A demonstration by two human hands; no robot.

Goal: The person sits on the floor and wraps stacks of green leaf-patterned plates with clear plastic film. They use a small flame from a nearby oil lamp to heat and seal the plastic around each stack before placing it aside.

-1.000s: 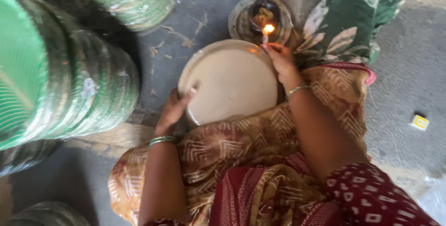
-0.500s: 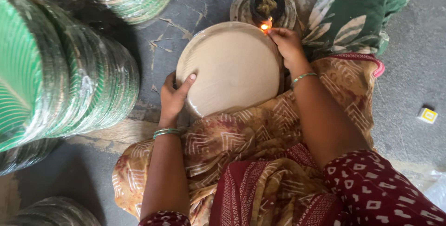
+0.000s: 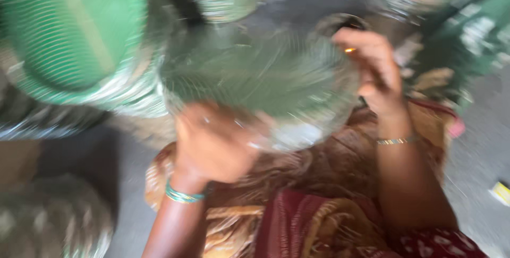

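Currently you hold a round green plate (image 3: pixel 255 77) over your lap, green face up, though motion blur smears its detail. Your left hand (image 3: pixel 212 146) clasps its rim at 7 o'clock; your right hand (image 3: pixel 372 67) pinches it at 2 o'clock, beside a small flame (image 3: pixel 349 50). Stacked green plates (image 3: pixel 74 35) lie at 10 o'clock; this one hasn't joined them yet.

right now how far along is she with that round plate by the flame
Done: stacks of green plates stand at the left. In hand: the left hand and right hand grip a blurred round green plate near the small flame. What is left is too blurred to tell.
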